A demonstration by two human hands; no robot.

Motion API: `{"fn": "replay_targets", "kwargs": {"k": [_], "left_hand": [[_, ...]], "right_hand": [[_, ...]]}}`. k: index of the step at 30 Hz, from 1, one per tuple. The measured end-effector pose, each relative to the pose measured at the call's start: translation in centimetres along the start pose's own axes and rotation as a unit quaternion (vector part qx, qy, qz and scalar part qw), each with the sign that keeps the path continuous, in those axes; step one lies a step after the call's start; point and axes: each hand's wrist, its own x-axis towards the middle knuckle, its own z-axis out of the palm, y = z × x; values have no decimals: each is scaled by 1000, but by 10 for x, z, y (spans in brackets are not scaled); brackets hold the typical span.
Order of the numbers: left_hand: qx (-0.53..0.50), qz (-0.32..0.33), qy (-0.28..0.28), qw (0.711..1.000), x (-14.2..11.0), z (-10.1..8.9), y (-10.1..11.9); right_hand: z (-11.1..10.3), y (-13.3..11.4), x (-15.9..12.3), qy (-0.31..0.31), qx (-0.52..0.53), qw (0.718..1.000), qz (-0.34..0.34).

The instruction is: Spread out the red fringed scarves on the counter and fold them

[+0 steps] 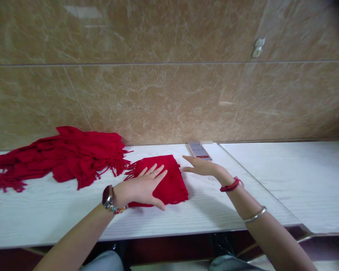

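Observation:
A red fringed scarf lies folded into a flat, roughly square pile on the white table. My left hand rests on top of it with the fingers spread and the palm down. Just off the scarf's right edge, my right hand hovers with its fingers stretched out, holding nothing. Fringe shows along the scarf's left side, and part of its lower left is hidden under my left hand.
Left of the folded piece, a crumpled heap of red fringed cloth spreads over the white table. A phone lies near the marble wall, behind my right hand. A seam crosses the tabletop at the right.

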Motion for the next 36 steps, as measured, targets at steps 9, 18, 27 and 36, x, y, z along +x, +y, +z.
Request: {"fn": "replay_targets", "kwargs": {"k": [9, 18, 27, 36], "left_hand": [[29, -12, 27, 999, 16, 23, 9], [64, -15, 27, 997, 7, 15, 12], [49, -20, 15, 998, 7, 17, 9], [56, -30, 1, 998, 3, 18, 8]], "right_hand": [[16, -5, 11, 7, -47, 999, -21], [30, -7, 19, 56, -63, 996, 14], [37, 2, 26, 43, -96, 994, -7], [38, 6, 21, 26, -123, 992, -25]]}}
